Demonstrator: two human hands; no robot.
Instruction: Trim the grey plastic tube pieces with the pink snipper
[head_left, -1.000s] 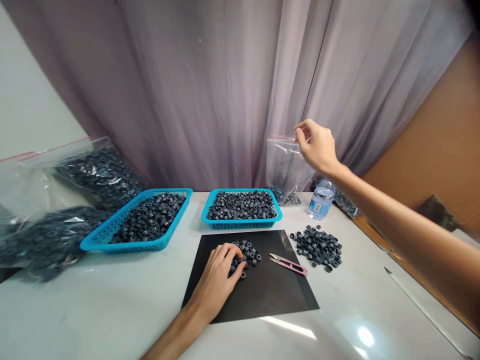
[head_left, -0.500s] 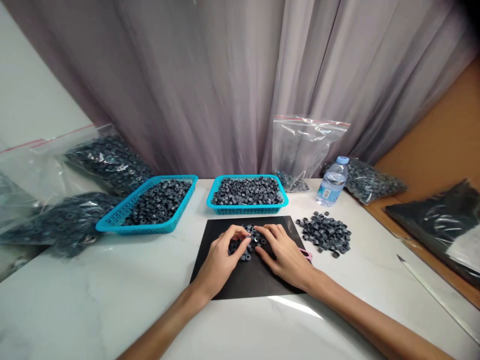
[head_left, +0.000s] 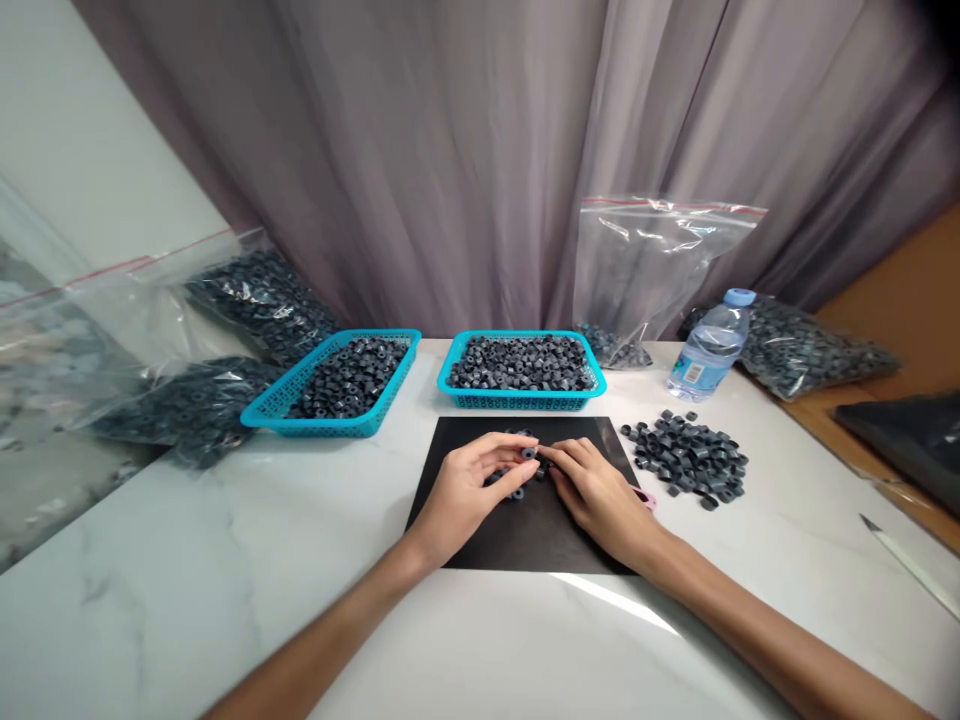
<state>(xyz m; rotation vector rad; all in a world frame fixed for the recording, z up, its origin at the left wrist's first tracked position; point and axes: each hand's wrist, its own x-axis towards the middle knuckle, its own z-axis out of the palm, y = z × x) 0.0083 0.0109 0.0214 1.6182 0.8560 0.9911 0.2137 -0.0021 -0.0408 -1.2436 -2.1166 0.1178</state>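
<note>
Between thumb and fingertips, my left hand (head_left: 469, 490) pinches a small dark grey ring-shaped piece (head_left: 529, 453) with a hole through it, raised above a black mat (head_left: 517, 545). My right hand (head_left: 604, 505) is close on the right, its index fingertip at or very near that piece. Its fingers are drawn together, and whatever they may hold is hidden. Several similar pieces (head_left: 516, 493) lie on the mat, partly covered by my hands. A pink-handled tool (head_left: 646, 497) shows from behind my right hand.
Two blue baskets (head_left: 360, 425) (head_left: 523, 402) of dark pieces stand behind the mat. Right of it lie a loose pile of short dark rings (head_left: 690, 458), a water bottle (head_left: 711, 345) and a pointed pale strip (head_left: 911, 565). Filled plastic bags (head_left: 262, 300) (head_left: 817, 345) flank the table.
The view has shifted, so the scene sits farther right and slightly higher. My left hand has lifted a ring-shaped piece into clear view. My right hand's spread fingers have drawn together beside it.
</note>
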